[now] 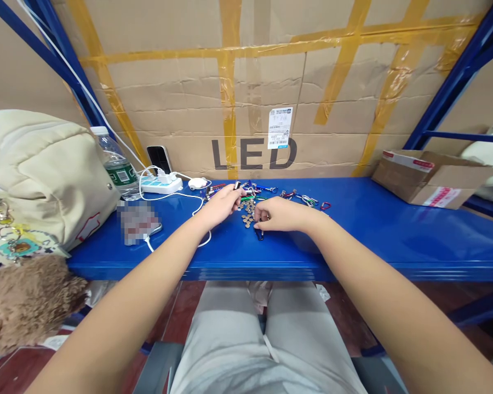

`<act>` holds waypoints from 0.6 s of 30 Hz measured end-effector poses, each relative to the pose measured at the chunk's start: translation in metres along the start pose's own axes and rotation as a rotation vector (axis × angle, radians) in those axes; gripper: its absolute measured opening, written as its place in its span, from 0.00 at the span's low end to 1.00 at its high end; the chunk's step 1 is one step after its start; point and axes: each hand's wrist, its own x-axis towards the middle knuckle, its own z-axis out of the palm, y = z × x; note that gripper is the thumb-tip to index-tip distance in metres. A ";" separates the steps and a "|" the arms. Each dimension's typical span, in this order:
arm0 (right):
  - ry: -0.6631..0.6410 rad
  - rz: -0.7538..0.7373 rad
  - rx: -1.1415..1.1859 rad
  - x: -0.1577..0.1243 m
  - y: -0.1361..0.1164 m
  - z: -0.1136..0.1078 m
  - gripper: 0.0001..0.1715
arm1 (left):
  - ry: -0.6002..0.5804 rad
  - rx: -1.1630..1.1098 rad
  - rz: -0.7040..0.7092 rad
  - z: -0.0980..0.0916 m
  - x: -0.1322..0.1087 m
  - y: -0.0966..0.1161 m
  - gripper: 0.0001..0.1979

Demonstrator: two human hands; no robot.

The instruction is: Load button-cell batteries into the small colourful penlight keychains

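Observation:
My left hand [225, 203] is over the left part of a pile of colourful metal clips, its fingers curled together. A small dark and silvery piece shows at its fingertips, too small to name. My right hand [277, 213] is closed in a pinch nearer the table's front edge. Below its fingertips shows a black carabiner [259, 235], partly hidden by the fingers. Between the two hands lie several small round brass-coloured discs [247, 219]. Carabiners in blue, green and silver [306, 199] spread behind the hands, and a red carabiner [325, 206] lies to the right.
On the blue table [378, 230], a white power strip [161, 183] with cables, a blurred-out device [139, 223], a water bottle [121, 169] and a beige bag [45, 169] stand to the left. An open cardboard box [429, 178] is at right. Taped cardboard [181, 109] rises behind.

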 end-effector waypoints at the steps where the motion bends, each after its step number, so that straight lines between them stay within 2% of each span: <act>1: -0.011 0.003 0.018 0.000 0.001 0.000 0.03 | -0.012 0.011 0.007 0.000 -0.001 0.000 0.09; 5: -0.054 -0.002 0.097 0.000 0.003 -0.002 0.05 | -0.037 0.034 0.027 0.000 -0.001 0.000 0.09; 7: -0.024 -0.030 0.158 0.000 0.003 -0.005 0.07 | -0.051 0.022 0.024 -0.001 -0.001 0.001 0.08; 13: 0.191 -0.014 0.378 -0.001 0.001 -0.016 0.08 | -0.164 -0.159 -0.028 -0.002 -0.001 0.001 0.11; 18: 0.364 0.012 0.519 0.002 0.008 -0.020 0.09 | -0.209 -0.122 0.007 -0.003 -0.002 -0.002 0.13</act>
